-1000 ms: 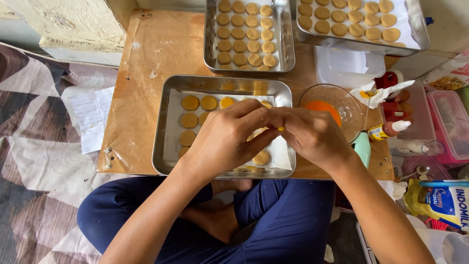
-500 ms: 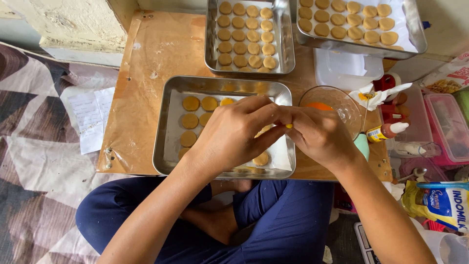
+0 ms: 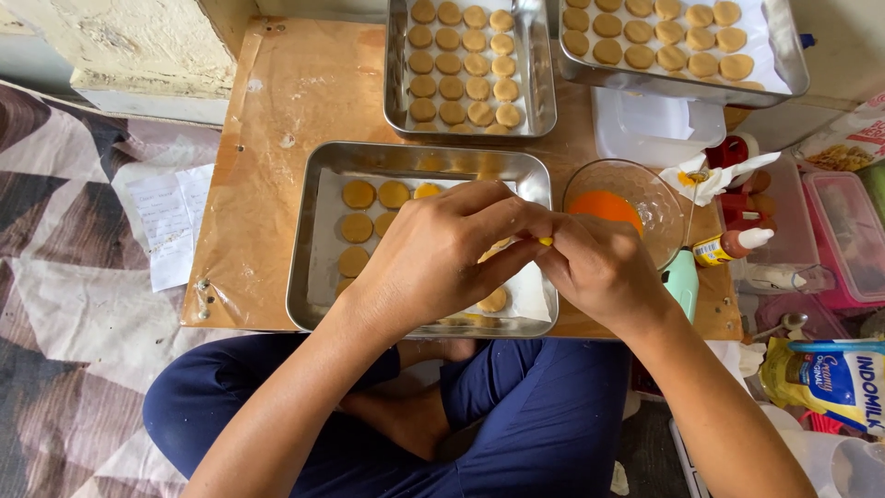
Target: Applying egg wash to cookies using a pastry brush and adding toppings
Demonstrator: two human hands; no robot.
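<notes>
Near tray at the board's front edge: cookies fill only its left side. Left hand and right hand meet over it, fingertips pinched on a small yellow bit. Looks like shaping or glazing. Orange glaze bowl sits right of the tray.

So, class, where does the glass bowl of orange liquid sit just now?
In the head view, the glass bowl sits right of the near baking tray, just beyond the right hand.
</notes>
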